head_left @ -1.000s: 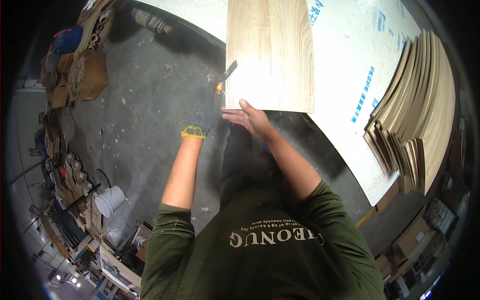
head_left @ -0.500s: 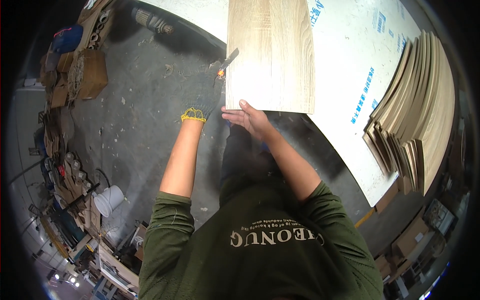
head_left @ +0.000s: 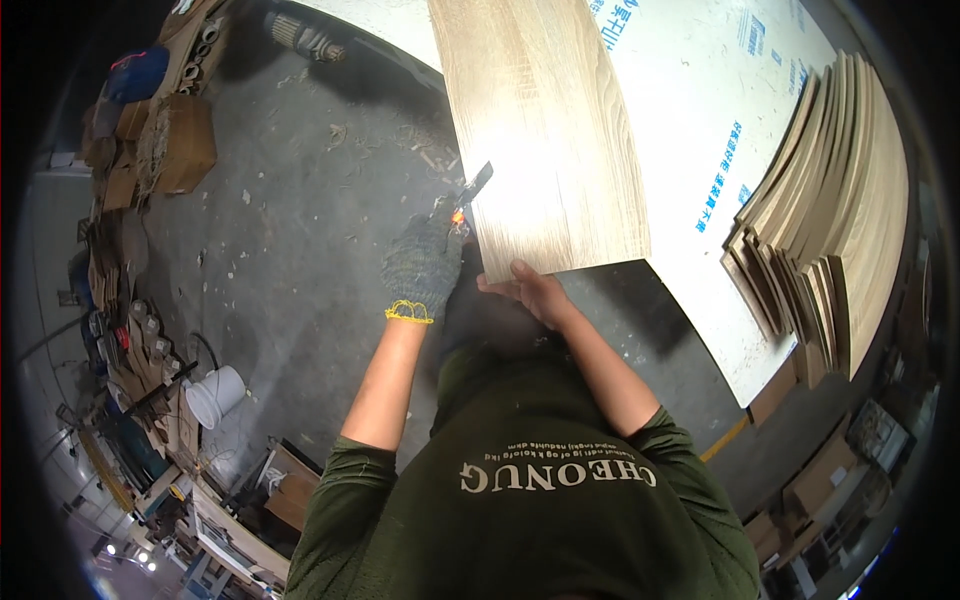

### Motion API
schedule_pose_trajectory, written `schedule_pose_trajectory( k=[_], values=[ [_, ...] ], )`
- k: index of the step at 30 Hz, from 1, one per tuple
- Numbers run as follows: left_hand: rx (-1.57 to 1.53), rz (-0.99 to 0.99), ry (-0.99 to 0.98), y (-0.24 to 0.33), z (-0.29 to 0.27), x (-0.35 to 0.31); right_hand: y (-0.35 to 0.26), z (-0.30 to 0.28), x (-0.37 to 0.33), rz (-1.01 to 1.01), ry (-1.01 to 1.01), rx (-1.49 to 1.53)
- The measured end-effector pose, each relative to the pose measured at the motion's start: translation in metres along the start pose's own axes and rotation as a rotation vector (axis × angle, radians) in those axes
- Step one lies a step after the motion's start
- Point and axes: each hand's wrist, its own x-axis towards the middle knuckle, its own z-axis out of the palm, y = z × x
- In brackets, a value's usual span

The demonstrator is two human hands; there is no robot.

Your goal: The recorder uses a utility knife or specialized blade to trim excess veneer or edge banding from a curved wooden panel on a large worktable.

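A long wood-grain board [head_left: 560,170] juts out toward me over the edge of a white sheet. My bare right hand [head_left: 535,293] grips the board's near end at its left corner, with the thumb on top and the fingers underneath. My left hand [head_left: 422,262] wears a grey knit glove with a yellow cuff. It is closed around a flat-bladed hand tool [head_left: 478,186] with a bright orange part near the grip. The dark blade crosses the board's left long edge. How the gloved fingers wrap the handle is partly hidden.
The white sheet [head_left: 690,120] with blue print forms the work surface. On its right lies a stack of similar boards [head_left: 830,220]. A motor-like metal part [head_left: 305,38] is at upper left. Cardboard boxes [head_left: 185,145] and a white bucket [head_left: 215,397] stand on the left.
The board has come nearer to me and turned slightly, its near end swinging right. Both hands have moved toward me with it, and the blade now sits lower along the left edge.
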Motion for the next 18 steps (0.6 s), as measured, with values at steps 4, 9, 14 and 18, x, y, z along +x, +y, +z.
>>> schedule_pose_trajectory(
  k=[4, 9, 14, 18],
  values=[
    [-0.035, 0.019, 0.044, 0.003, -0.001, 0.003, 0.001, 0.001, 0.001, -0.008, -0.001, 0.021],
    [0.007, 0.007, -0.008, 0.002, -0.001, 0.010, -0.002, 0.002, 0.000, -0.020, -0.006, 0.006],
    [0.010, -0.013, -0.037, 0.004, -0.001, 0.016, 0.001, -0.003, 0.002, -0.013, -0.018, 0.002],
    [0.001, 0.003, -0.006, -0.001, 0.003, 0.020, 0.000, 0.000, 0.001, -0.013, -0.005, 0.005]
  ],
)
